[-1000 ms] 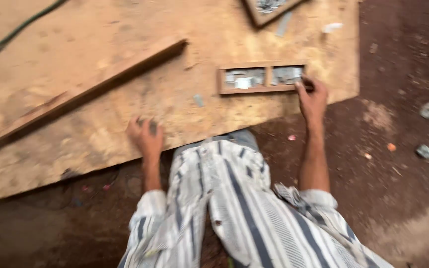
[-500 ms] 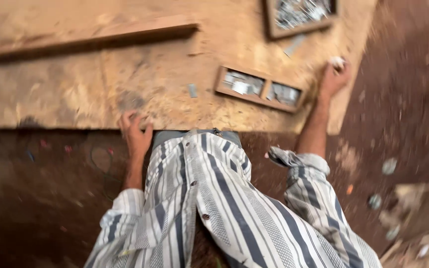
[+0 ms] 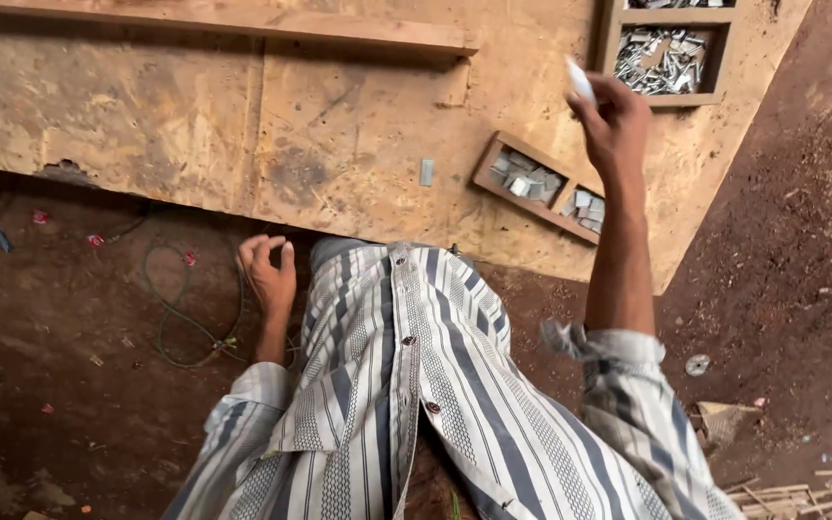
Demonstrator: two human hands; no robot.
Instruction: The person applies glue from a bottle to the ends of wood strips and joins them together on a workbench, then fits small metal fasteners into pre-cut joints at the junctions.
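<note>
My right hand [image 3: 614, 117] is raised over the plywood board [image 3: 195, 116] and pinches a small white piece [image 3: 580, 79] between its fingers. Just below it lies a small wooden tray [image 3: 537, 187] with two compartments of little metal pieces. A larger wooden tray [image 3: 666, 50] of metal parts sits at the top right. My left hand [image 3: 268, 273] hangs loosely curled near the board's front edge, holding nothing, next to my striped shirt.
A long wooden batten [image 3: 243, 24] lies across the back of the board. A small grey tab [image 3: 427, 172] rests on the plywood. A green cable [image 3: 170, 308] loops on the dirt floor at left. Wood scraps [image 3: 801, 481] and debris litter the ground at right.
My right hand has lifted off the board's edge with the white piece. My left hand has come off the board. The view has shifted, showing more ground on the left.
</note>
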